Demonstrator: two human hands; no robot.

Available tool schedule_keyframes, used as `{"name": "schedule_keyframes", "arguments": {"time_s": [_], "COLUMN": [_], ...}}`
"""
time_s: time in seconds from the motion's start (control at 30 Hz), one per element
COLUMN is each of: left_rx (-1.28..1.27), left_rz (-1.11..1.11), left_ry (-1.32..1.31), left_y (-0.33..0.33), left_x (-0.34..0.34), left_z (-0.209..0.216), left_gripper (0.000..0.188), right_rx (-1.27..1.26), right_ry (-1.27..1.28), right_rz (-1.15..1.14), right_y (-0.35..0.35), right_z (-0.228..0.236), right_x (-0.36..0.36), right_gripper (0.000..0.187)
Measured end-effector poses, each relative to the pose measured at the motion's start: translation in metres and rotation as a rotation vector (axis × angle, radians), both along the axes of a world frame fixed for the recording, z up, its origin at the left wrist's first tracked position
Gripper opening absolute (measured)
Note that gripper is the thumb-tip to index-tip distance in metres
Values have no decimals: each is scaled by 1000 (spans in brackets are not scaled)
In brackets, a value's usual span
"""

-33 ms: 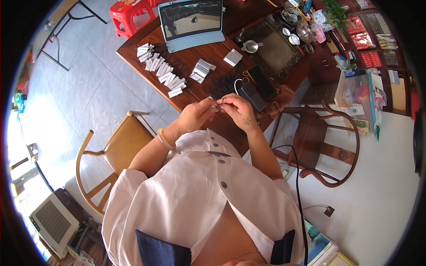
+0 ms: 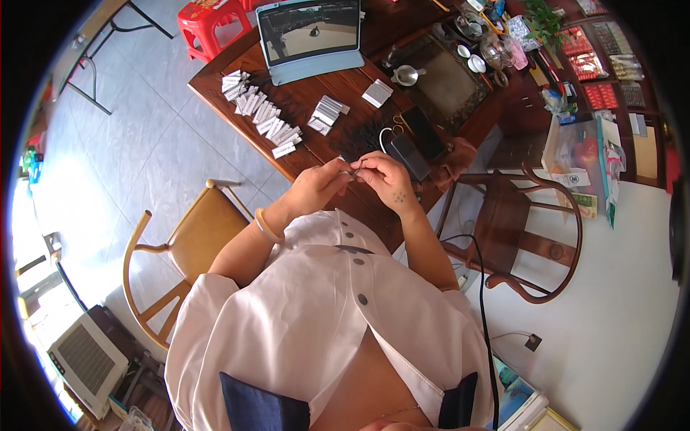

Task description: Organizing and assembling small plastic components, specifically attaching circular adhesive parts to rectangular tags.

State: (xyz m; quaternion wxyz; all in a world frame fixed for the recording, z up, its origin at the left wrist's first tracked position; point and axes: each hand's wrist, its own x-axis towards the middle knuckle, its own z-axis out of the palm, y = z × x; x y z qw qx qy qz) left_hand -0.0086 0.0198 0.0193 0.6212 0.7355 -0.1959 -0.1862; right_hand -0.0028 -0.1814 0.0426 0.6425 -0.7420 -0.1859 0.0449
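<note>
My left hand (image 2: 318,186) and my right hand (image 2: 387,179) meet at the table's near edge, fingers closed in a pinch. Between the fingertips is a small, thin, dark thing (image 2: 353,172), mostly hidden and too small to name. Just beyond the hands lies a tangle of black strands (image 2: 359,138). White printed tags (image 2: 260,111) with dark strands beside them run in a row along the table's left side. A stack of grey-white strips (image 2: 328,113) lies at mid-table, and a smaller stack (image 2: 377,93) sits to its right.
A tablet in a light blue case (image 2: 310,36) stands at the back. Right of the hands lie a dark grey device (image 2: 408,156), a black phone (image 2: 424,131) and gold-handled scissors (image 2: 397,123). A tea tray (image 2: 445,85) holds cups. Chairs stand left (image 2: 208,230) and right (image 2: 496,223).
</note>
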Motion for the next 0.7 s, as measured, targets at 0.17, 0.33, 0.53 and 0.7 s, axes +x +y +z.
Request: {"name": "schedule_keyframes", "arguments": {"time_s": [0.17, 0.33, 0.53, 0.7], "left_rx": [30, 80, 118, 88], "left_rz": [-19, 17, 58, 93], "left_ry": [45, 60, -6, -63], "left_y": [2, 1, 0, -4], "left_x": [0, 1, 4, 3], "left_z": [8, 4, 3, 1], "left_gripper": [13, 12, 12, 14], "right_rx": [-210, -357, -438, -431], "right_ry": [-237, -347, -489, -535], "right_rz": [11, -28, -106, -211], "right_y": [1, 7, 15, 23], "right_z": [12, 15, 9, 2], "right_x": [3, -1, -4, -4], "right_gripper": [16, 14, 16, 18]}}
